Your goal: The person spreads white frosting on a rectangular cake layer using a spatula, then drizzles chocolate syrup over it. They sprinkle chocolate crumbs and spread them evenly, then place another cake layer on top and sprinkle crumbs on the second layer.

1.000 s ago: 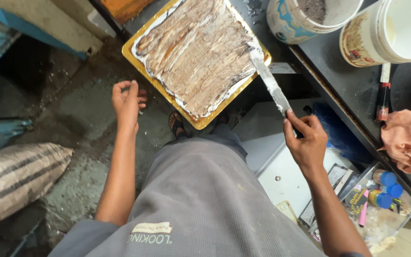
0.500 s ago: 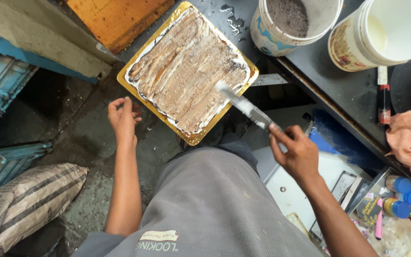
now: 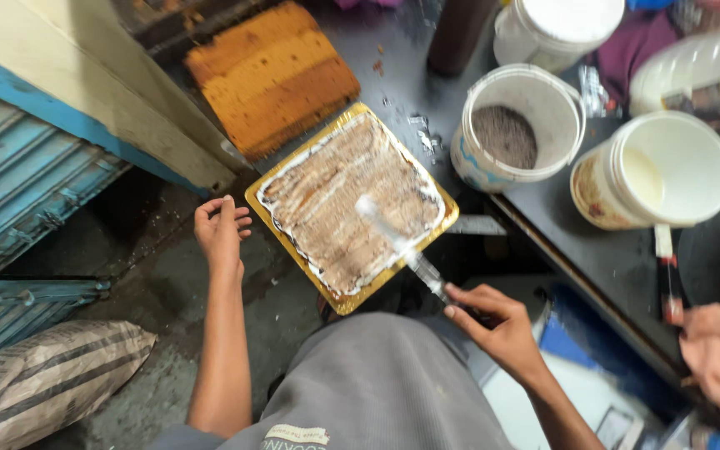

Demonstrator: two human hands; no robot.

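The spreading knife (image 3: 397,246) has moved in over the cake (image 3: 352,200) – its blade now lies on the cream. The cake sits on a gold board (image 3: 345,302) at the table (image 3: 560,250) edge. The right hand (image 3: 493,325) grips the handle tight; the left hand (image 3: 220,229) hangs open, empty. Long, flat, gentle strokes work best.

Seen from above, two bare arms reach forward from the person's body. The left arm runs nearly straight up the view, its forearm bare. The left hand (image 3: 222,231) is open and empty, palm turned partly upward, fingers loosely curled and slightly spread, touching nothing. The right arm comes in from the lower right, bent at the wrist. The right hand (image 3: 496,327) is closed in a fist-like grip around a slim handle, knuckles upward, thumb pressed along its near side.
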